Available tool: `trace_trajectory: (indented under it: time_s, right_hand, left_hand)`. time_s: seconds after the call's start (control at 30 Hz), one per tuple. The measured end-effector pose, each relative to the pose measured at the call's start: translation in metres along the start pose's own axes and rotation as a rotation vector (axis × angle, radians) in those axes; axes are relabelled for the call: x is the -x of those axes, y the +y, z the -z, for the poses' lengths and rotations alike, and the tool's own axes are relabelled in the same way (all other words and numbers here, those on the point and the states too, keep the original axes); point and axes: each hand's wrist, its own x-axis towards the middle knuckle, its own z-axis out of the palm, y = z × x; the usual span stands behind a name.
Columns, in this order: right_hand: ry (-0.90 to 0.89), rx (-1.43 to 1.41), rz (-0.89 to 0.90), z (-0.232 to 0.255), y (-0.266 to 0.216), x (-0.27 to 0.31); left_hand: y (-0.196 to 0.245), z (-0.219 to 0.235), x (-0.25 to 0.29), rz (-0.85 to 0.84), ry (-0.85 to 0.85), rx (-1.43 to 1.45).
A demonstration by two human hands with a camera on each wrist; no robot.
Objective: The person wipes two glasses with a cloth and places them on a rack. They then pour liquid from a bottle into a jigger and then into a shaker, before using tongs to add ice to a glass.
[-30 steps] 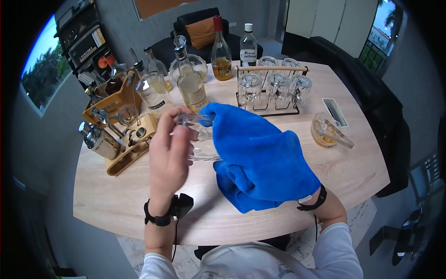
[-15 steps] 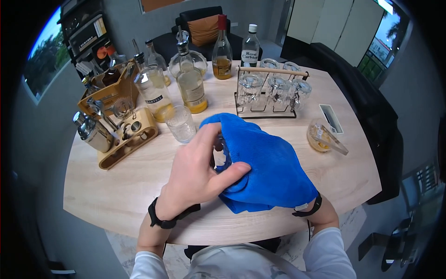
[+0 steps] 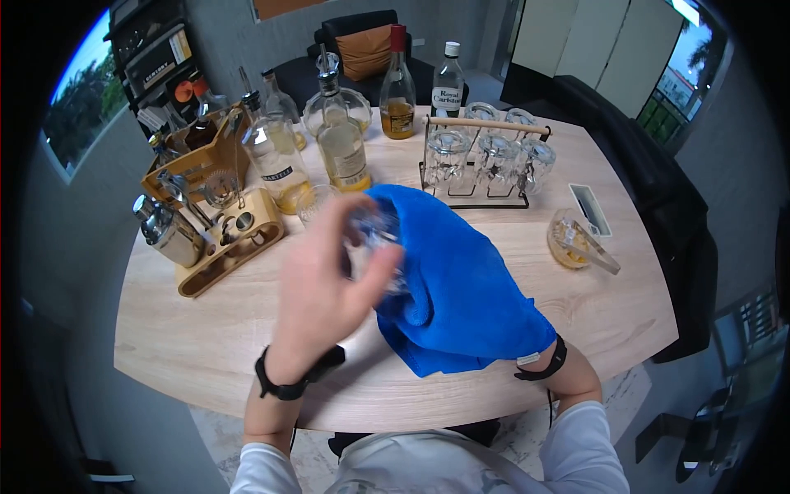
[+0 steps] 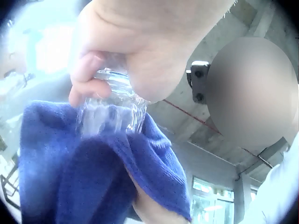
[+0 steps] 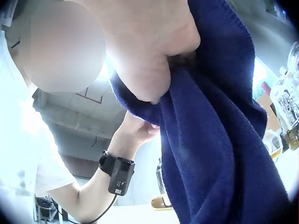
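In the head view my left hand holds a clear drinking glass, blurred, over the near part of the table. From the left wrist, my fingers and thumb grip one end of the faceted glass, and its other end sits in a blue cloth. Draped over my right hand, the cloth hides that hand in the head view. Seen from the right wrist, my right hand has its fingers curled into the cloth, which hangs in folds.
A second glass stands behind my left hand, near a Martell bottle. A bar-tool stand and a shaker are at left. Upside-down glasses hang on a rack at the back; a bowl with tongs is at right.
My left hand first held the glass sideways at the cloth, then moved in with the thumb over the cloth. Now it has shifted back up and left, still gripping the glass.
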Motion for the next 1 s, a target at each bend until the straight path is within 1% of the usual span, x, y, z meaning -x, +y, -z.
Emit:
trace_trajectory:
  time_s: [0.03,0.07,0.1,0.17,0.23,0.27,0.33,0.37,0.43,0.47,0.5,0.57,0.6,0.67,0.7,0.8,0.83,0.87,0.9,0.93,0.97,1.0]
  right_hand:
    - [-0.025,-0.019,-0.046,-0.001,-0.001,0.001]
    - [0.063,-0.140,-0.052,-0.003,0.001,0.005]
    - [0.087,-0.265,-0.084,-0.005,0.004,0.009]
    - [0.148,-0.519,-0.141,-0.009,0.008,0.014]
    - [0.114,-0.358,-0.123,-0.002,0.005,0.015]
    - [0.114,-0.358,-0.123,0.002,0.001,0.010]
    - [-0.035,-0.227,-0.109,0.009,-0.009,-0.004]
    - [-0.034,-0.227,-0.108,0.013,-0.013,-0.007]
    - [-0.099,-0.232,-0.050,0.020,-0.018,-0.010]
    - [-0.098,-0.231,-0.051,0.018,-0.016,-0.008]
    - [-0.016,-0.118,0.065,0.012,-0.013,-0.004]
    - [0.066,-0.004,0.182,0.016,-0.013,-0.003]
    - [-0.090,0.055,0.140,0.026,-0.018,-0.005]
    - [-0.243,0.109,0.097,0.030,-0.019,-0.006]
    - [-0.186,0.101,0.120,0.025,-0.015,-0.004]
    - [-0.025,0.085,0.190,0.010,0.000,0.000]
    - [-0.004,0.083,0.204,0.010,-0.002,-0.001]
    - [0.017,0.080,0.218,0.010,-0.005,-0.002]
    - [-0.010,-0.108,0.044,0.015,-0.015,-0.003]
    - [-0.031,-0.201,-0.041,0.015,-0.017,-0.001]
    - [-0.045,-0.293,-0.129,0.014,-0.018,0.000]
    - [0.023,-0.322,-0.064,0.008,-0.011,0.005]
  left_hand:
    - [0.006,-0.008,0.003,-0.066,-0.038,-0.056]
    - [0.005,-0.019,0.007,-0.087,-0.044,-0.051]
    - [0.002,-0.027,0.010,-0.108,-0.049,-0.046]
    - [0.002,-0.026,0.008,-0.109,-0.071,-0.047]
    - [0.003,-0.022,0.008,-0.114,-0.118,-0.041]
    - [0.005,-0.018,0.007,-0.114,-0.117,-0.041]
    - [0.009,-0.007,0.006,-0.142,-0.127,0.015]
    - [0.010,-0.001,0.005,-0.142,-0.126,0.014]
    - [0.009,0.008,0.003,-0.092,-0.120,0.093]
    - [0.003,0.008,0.002,-0.048,-0.095,0.188]
    - [0.001,0.012,0.002,-0.049,-0.097,0.189]
    - [0.004,0.021,-0.001,0.104,0.000,0.350]
    - [-0.003,0.024,-0.003,0.104,-0.002,0.348]
    - [-0.019,0.029,-0.004,0.145,0.078,0.521]
    - [-0.017,0.028,-0.004,0.145,0.075,0.518]
    - [-0.003,0.019,-0.002,0.045,0.075,0.238]
    - [-0.001,0.014,0.001,0.001,0.053,0.046]
    - [0.005,0.004,0.005,-0.007,0.034,0.034]
    - [0.009,-0.005,0.008,-0.016,0.016,0.021]
    - [0.010,-0.008,0.009,-0.012,0.022,0.023]
    - [0.010,-0.010,0.011,-0.022,-0.044,0.029]
    - [0.010,-0.011,0.011,-0.034,-0.111,0.035]
